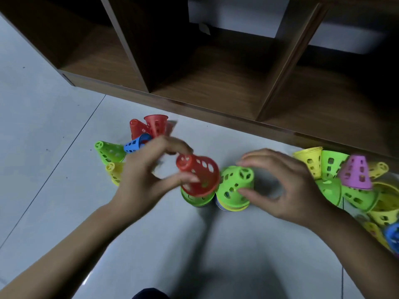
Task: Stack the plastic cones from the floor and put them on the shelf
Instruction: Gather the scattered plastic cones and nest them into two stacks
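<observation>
Red perforated plastic cone (pixel 197 176), tilted, is pinched by left hand (pixel 142 175) above a green cone (pixel 195 199) on the glossy tile floor (pixel 54 169). Green-topped stack (pixel 235 188) just beside is gripped by right hand (pixel 287 186).

Dim, cool light lies on the pale floor (pixel 54 117), with soft shadows pooling at lower centre. The shelf (pixel 216 83) compartments along the top sink into darkness. Motion blur smears the left hand (pixel 146 169) and its red cone (pixel 200 175); straight edges bow near the frame's borders.
</observation>
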